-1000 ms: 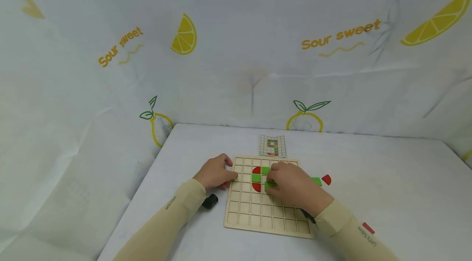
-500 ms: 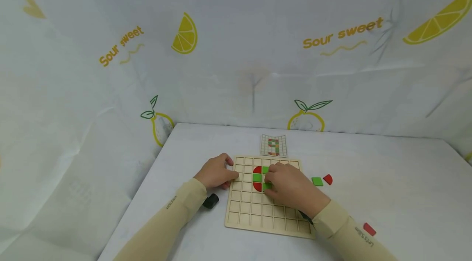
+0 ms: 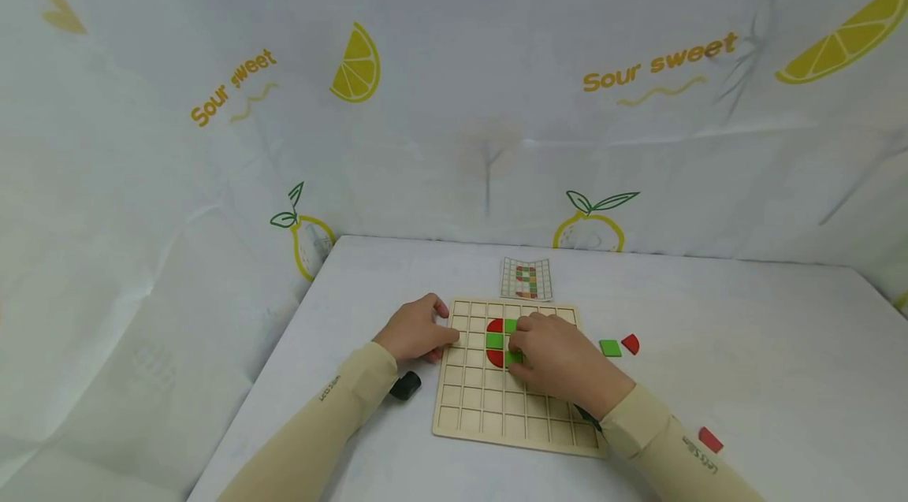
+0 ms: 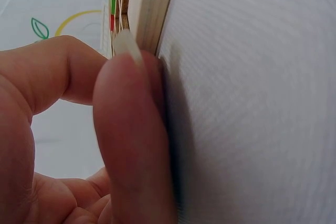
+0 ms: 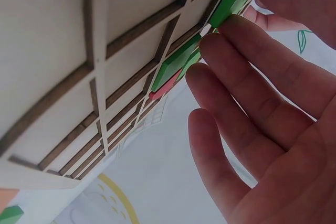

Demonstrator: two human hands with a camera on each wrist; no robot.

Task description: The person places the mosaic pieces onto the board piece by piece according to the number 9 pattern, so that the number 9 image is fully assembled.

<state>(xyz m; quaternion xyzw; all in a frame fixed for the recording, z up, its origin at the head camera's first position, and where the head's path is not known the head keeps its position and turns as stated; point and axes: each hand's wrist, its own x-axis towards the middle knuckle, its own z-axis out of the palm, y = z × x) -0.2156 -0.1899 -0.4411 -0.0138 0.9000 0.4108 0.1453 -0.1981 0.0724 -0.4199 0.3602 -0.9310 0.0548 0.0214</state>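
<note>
A square wooden grid board (image 3: 482, 403) lies on the white table. Several red and green tiles fill cells in its upper middle, among them a red quarter-round tile (image 3: 495, 358) and a green square tile (image 3: 494, 341). My left hand (image 3: 414, 330) holds the board's left edge with bent fingers, thumb at the rim. Over the board, my right hand (image 3: 560, 352) pinches a green square tile (image 5: 228, 4) between thumb and forefinger, beside the lower red tile. The other right fingers stay bent and apart in the right wrist view. The hand hides several cells.
Behind the board lies a printed pattern card (image 3: 526, 279). To the right are a loose green square (image 3: 610, 348), a red quarter-round piece (image 3: 630, 343) and another red piece (image 3: 710, 440). A black object (image 3: 407, 386) sits near the left wrist. A lemon-print cloth (image 3: 454, 132) hangs behind.
My right hand has shifted slightly left with the green tile, up against the lower red tile. The left hand has stayed at the board's edge.
</note>
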